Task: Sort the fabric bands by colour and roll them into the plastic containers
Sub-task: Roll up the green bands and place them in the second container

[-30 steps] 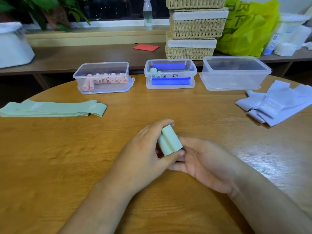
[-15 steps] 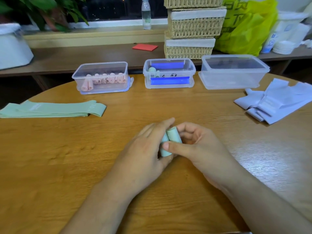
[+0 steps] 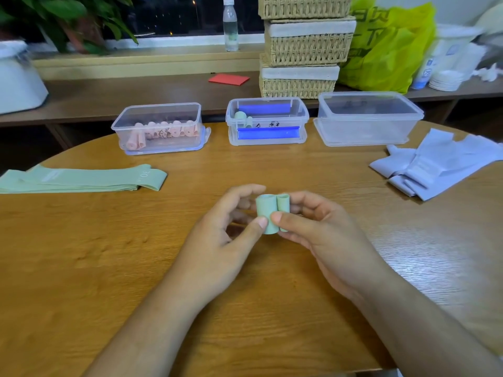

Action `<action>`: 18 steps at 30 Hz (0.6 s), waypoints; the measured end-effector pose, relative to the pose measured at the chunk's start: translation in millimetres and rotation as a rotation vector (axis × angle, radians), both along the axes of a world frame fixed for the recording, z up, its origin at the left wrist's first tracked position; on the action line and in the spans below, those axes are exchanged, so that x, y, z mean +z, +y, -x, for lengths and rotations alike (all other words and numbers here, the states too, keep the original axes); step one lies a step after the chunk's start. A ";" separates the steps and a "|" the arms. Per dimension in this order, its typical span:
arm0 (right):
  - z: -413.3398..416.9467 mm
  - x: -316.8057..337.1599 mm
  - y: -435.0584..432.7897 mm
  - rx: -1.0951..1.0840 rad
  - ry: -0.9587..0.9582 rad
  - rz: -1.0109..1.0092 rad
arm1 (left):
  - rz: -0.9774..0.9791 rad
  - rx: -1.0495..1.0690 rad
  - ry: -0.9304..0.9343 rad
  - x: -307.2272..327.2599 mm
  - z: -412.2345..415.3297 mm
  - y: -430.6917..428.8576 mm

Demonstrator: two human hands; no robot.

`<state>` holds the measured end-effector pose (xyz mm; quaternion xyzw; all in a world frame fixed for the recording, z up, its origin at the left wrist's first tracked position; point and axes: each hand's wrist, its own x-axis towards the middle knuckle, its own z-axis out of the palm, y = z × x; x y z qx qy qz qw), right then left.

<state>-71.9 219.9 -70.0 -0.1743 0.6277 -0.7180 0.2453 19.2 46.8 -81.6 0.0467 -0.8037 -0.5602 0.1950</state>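
A rolled green band (image 3: 268, 212) stands upright above the middle of the round wooden table (image 3: 81, 268), pinched between both hands. My left hand (image 3: 217, 240) holds its left side with thumb and fingers; my right hand (image 3: 321, 235) holds its right side. Several flat green bands (image 3: 81, 178) lie at the left. Lavender bands (image 3: 435, 164) are heaped at the right. The left container (image 3: 160, 148) holds pink rolls (image 3: 163, 130), the middle container (image 3: 268, 141) holds green rolls (image 3: 242, 118), and the right container (image 3: 364, 140) looks empty.
Behind the table runs a low bench with stacked wicker baskets (image 3: 304, 50), a red card (image 3: 228, 78), a yellow-green bag (image 3: 389, 47), paper cups (image 3: 449, 61), a water bottle (image 3: 230, 25) and a white tub (image 3: 19, 77).
The roll has been lifted and turned upright. My fingers have opened around it, so both coils of the roll now show between my thumbs.
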 end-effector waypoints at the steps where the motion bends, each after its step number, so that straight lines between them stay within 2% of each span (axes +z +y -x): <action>1: 0.3 0.3 0.2 0.007 0.011 -0.009 | 0.006 -0.002 0.006 0.1 -0.4 0.0; 8: 0.7 0.6 -1.9 -0.012 0.057 -0.074 | 0.017 0.008 -0.029 3.4 -1.8 -2.7; 12: 0.0 4.1 -3.1 -0.028 -0.031 -0.043 | 0.048 -0.032 -0.067 11.9 -2.1 -6.0; 15: -1.0 9.5 -4.0 -0.047 -0.057 -0.018 | 0.159 -0.041 -0.098 20.2 -2.4 -18.1; 18: 2.0 21.9 -6.4 -0.062 -0.020 -0.038 | 0.381 0.025 -0.169 26.9 -0.2 -40.0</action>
